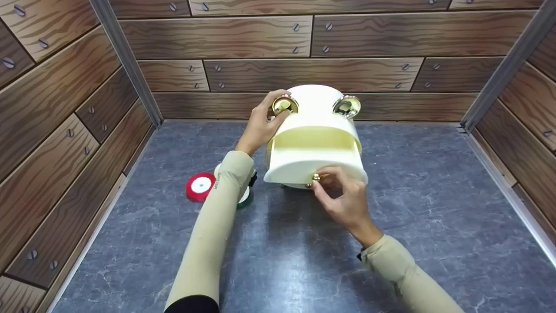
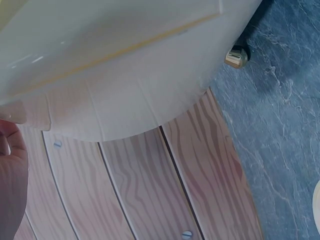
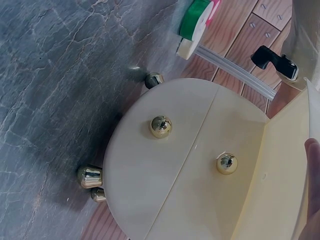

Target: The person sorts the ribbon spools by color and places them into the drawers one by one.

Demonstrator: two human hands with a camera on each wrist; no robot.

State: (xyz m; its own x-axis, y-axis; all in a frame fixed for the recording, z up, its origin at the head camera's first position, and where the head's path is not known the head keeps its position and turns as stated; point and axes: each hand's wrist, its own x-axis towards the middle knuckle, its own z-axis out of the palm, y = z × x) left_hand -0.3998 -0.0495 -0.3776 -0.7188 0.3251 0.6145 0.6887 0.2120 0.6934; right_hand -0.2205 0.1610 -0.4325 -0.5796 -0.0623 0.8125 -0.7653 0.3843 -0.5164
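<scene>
A white, round-bodied box (image 1: 315, 104) shaped like an alarm clock stands on the floor, with a gold bell on each side of its top. My left hand (image 1: 263, 124) grips the left gold bell (image 1: 284, 105) between thumb and fingers. The top drawer (image 1: 289, 171) is pulled out towards me, and its visible inside is bare. With thumb and fingers, my right hand (image 1: 343, 193) pinches a gold knob (image 1: 316, 177) on the drawer's front. Below the drawer, the right wrist view has two more gold knobs (image 3: 161, 126) on the box's front.
Left of the box lie ribbon spools: a red one (image 1: 200, 187), plus white and green ones (image 3: 194, 20) partly behind my left sleeve. Short gold feet (image 3: 91, 176) hold the box off the marbled floor (image 1: 417, 217). Wood-patterned walls (image 1: 260, 37) stand behind and at both sides.
</scene>
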